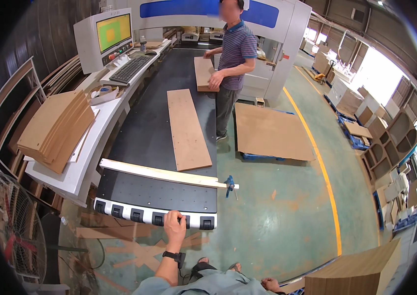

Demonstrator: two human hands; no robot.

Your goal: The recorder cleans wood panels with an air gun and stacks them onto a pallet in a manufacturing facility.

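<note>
My left hand [174, 227], with a black band on the wrist, is closed over the white front edge [144, 214] of a long black conveyor table [139, 113]. Its curled fingers rest by the black rollers there. Low in the picture, my right hand [270, 284] hangs near my body with its fingers curled in; nothing shows in it. A long brown board [187, 129] lies flat on the table. Nearer to me, a pale wooden bar [159, 174] crosses the tabletop, with a blue clamp [229, 183] at its right end.
A co-worker [236, 54] stands at the table's right side, hands on stacked boards [205, 73]. Left are a leaning board stack [58, 129], a keyboard [132, 68], a monitor [113, 33] and a fan [19, 231]. Panels [272, 132] lie on a pallet; another stack [351, 275] stands lower right.
</note>
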